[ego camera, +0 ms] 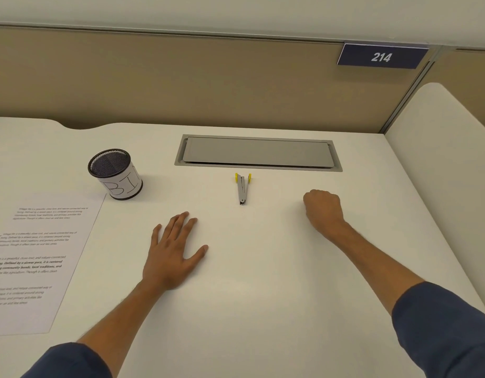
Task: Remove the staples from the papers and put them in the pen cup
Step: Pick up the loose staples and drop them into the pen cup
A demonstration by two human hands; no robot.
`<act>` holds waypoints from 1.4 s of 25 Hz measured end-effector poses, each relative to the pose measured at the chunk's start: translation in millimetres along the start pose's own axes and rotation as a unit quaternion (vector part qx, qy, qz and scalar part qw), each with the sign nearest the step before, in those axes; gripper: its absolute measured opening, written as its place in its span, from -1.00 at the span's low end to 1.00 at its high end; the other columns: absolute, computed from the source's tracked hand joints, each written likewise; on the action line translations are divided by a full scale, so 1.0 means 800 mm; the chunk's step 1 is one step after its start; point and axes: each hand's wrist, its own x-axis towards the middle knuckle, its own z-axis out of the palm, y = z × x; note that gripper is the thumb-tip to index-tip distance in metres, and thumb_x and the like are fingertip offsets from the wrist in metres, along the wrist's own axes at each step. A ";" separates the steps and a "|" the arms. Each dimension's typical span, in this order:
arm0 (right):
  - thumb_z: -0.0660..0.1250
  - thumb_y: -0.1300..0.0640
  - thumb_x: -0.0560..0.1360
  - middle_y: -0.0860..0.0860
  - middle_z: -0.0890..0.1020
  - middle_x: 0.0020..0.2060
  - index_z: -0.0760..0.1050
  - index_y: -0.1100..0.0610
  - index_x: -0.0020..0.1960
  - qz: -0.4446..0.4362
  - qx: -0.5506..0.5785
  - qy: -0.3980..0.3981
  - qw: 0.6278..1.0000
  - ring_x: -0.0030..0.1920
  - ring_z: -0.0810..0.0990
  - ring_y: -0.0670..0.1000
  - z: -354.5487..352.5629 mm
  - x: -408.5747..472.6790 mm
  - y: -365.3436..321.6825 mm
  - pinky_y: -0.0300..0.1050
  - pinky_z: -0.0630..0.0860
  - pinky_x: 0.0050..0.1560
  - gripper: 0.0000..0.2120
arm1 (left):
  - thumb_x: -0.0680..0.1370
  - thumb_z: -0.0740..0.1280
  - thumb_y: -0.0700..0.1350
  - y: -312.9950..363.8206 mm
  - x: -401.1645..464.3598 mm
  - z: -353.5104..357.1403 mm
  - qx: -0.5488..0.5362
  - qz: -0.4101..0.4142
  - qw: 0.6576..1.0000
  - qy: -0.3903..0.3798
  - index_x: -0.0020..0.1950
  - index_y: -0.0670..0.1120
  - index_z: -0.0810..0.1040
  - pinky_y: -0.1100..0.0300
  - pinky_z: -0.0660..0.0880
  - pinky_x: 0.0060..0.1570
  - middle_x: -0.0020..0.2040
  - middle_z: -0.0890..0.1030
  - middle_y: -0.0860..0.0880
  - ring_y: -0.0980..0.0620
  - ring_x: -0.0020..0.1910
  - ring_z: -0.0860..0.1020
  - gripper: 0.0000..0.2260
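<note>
Printed papers [36,257] lie flat at the left edge of the white desk [263,296]. Behind them stands a black mesh pen cup [114,174] with a white label reading "BIN". A grey staple remover [243,188] with yellow grips lies at the desk's middle. My left hand [173,252] rests flat on the desk with fingers spread, right of the papers and holding nothing. My right hand [323,211] rests on the desk as a fist, right of the staple remover, with nothing visible in it.
A grey cable hatch [257,154] is set into the desk behind the staple remover. A tan partition wall with a sign "214" [382,56] closes off the back. A white side panel [440,148] rises at the right.
</note>
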 end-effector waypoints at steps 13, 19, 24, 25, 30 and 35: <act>0.23 0.22 0.52 0.11 0.58 0.01 0.50 0.23 0.04 0.047 0.269 -0.024 0.962 0.02 0.56 0.14 -0.007 0.004 -0.037 -0.10 0.41 -0.11 -0.86 | 0.54 0.00 0.35 0.000 0.000 -0.001 -0.007 0.003 1.000 0.002 0.55 0.08 0.19 -0.06 -0.11 0.53 0.60 0.13 0.08 0.10 0.58 0.03 -0.36; 0.28 0.16 0.55 -0.04 0.59 -0.26 0.58 0.21 -0.07 0.043 0.692 -0.035 0.720 -0.23 0.57 -0.07 -0.087 0.025 -0.151 -0.25 0.45 -0.27 -0.85 | 0.54 -0.02 0.36 0.002 -0.001 -0.004 0.000 0.004 1.000 -0.002 0.55 0.08 0.19 -0.05 -0.13 0.52 0.60 0.12 0.07 0.08 0.58 0.03 -0.35; 0.32 0.17 0.54 -0.10 0.56 -0.33 0.61 0.19 -0.05 -0.062 0.719 -0.038 0.691 -0.29 0.53 -0.14 -0.177 0.051 -0.269 -0.34 0.41 -0.29 -0.87 | 0.55 -0.03 0.36 0.002 -0.001 -0.006 -0.007 0.004 1.000 -0.009 0.57 0.07 0.15 -0.07 -0.16 0.53 0.61 0.08 0.06 0.08 0.59 -0.01 -0.34; 0.33 0.17 0.53 -0.10 0.57 -0.32 0.62 0.19 -0.07 -0.079 0.716 -0.035 0.693 -0.26 0.54 -0.11 -0.191 0.057 -0.293 -0.31 0.44 -0.24 -0.88 | 0.55 -0.03 0.35 0.003 0.000 -0.006 -0.007 0.004 1.000 -0.011 0.58 0.06 0.15 -0.07 -0.17 0.53 0.62 0.07 0.06 0.07 0.59 -0.01 -0.34; 0.31 0.22 0.51 -0.01 0.65 -0.18 0.64 0.19 -0.16 -0.120 0.663 -0.030 0.738 -0.08 0.58 0.01 -0.230 0.088 -0.381 -0.09 0.52 0.02 -0.85 | 0.56 -0.04 0.35 -0.001 0.000 -0.004 -0.015 0.001 1.000 -0.024 0.59 0.05 0.09 -0.10 -0.19 0.54 0.62 0.06 0.02 0.03 0.59 -0.04 -0.33; 0.19 0.15 0.51 0.06 0.64 -0.18 0.56 0.18 -0.22 -0.165 0.467 0.026 0.868 -0.13 0.57 0.17 -0.236 0.112 -0.420 -0.10 0.42 -0.22 -0.77 | 0.48 -0.18 0.35 -0.001 0.002 -0.008 -0.010 0.000 0.998 -0.057 0.60 0.02 0.02 -0.15 -0.18 0.52 0.62 0.05 -0.01 -0.02 0.60 -0.07 -0.25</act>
